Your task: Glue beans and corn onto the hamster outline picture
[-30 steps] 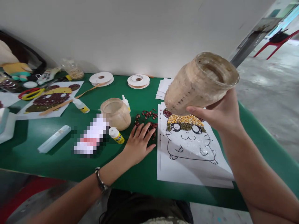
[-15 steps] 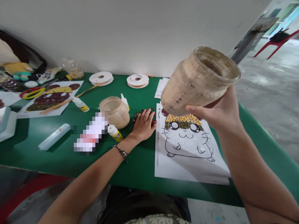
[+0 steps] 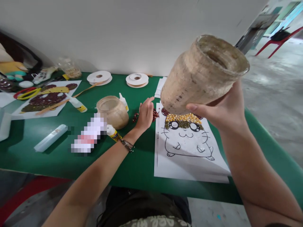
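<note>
My right hand (image 3: 227, 108) grips a large cloudy jar (image 3: 196, 78) coated in beige, its thumb along the underside. The jar is held tilted in the air, mouth up to the right, above a hamster drawing (image 3: 189, 143). Yellow corn kernels, green mung beans and dark red beans cover the top of the drawing; its lower body is bare white paper. Turned on its edge, my left hand (image 3: 145, 115) rests at a small heap of red beans (image 3: 155, 115) on the green table, fingers stretched out. Whether any beans lie under its palm is hidden.
Left of the beans stand a second beige jar (image 3: 113, 113) and glue bottles (image 3: 113, 132). Ribbon spools (image 3: 137, 80) sit along the wall. Further left are a bean-covered picture (image 3: 47, 99), scissors (image 3: 28, 94) and a plastic-wrapped roll (image 3: 50, 138).
My left hand has turned from palm-down over the red beans onto its edge, uncovering part of the heap. The jar in my right hand has risen slightly.
</note>
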A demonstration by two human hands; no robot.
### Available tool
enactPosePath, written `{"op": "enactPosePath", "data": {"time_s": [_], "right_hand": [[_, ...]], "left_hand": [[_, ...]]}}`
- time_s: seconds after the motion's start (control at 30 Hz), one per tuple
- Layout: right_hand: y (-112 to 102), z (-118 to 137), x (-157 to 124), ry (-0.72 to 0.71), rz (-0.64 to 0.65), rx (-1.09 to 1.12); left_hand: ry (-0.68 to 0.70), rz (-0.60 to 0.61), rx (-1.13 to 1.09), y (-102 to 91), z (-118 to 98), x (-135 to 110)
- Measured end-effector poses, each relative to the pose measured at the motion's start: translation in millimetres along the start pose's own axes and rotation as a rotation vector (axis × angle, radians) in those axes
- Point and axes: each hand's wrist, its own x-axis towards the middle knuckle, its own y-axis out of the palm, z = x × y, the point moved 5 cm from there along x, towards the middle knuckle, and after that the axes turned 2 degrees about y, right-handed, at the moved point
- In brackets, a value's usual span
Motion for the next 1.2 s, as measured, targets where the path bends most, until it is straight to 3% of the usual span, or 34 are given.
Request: {"op": "enactPosePath", "data": {"time_s": [0.13,0.2,0.27,0.43,0.5,0.57,0.63,0.77,0.87,0.93,1.03,1.13,1.2], "right_hand": [[-2,-4,0,0.061,-0.005,0.007],[-2,-5,-1,0.096,0.005,0.019],[0,-3,-2,0.118,0.027,0.035],[21,10,-10,0.136,0.162,0.086],[30,14,-16,0.139,0.225,0.117],[36,15,-22,0.155,0.239,0.119],[38,11,-26,0.18,0.213,0.098],[36,-6,-30,0.226,0.167,0.074],[30,-16,-35,0.261,0.13,0.118],[27,-18,-42,0.275,0.118,0.181],[26,-14,-55,0.309,0.114,0.268],[30,-7,-67,0.369,0.117,0.32],[34,-1,-71,0.406,0.128,0.362]], "left_hand": [[0.031,-0.144,-0.226,-23.6,-37,-29],[0.019,-0.098,-0.53,-27.3,-52,-52],[-0.041,-0.042,-0.633,-27.4,-60,-74],[-0.443,0.103,-1.061,-10.9,-54,-94],[-0.621,0.042,-1.142,-9.7,-45,-88],[-0.714,-0.124,-1.088,-18.1,-33,-81],[-0.704,-0.199,-1.059,-26.2,-26,-78],[-0.443,-0.183,-0.989,-36.1,-30,-85],[-0.478,-0.166,-1.008,-30.8,-30,-97],[-0.584,-0.108,-1.052,-22.4,-30,-101],[-0.724,0.144,-1.174,-6.2,-42,-102],[-0.771,0.366,-1.321,0.6,-62,-103],[-0.798,0.439,-1.367,-0.5,-70,-106]]}}
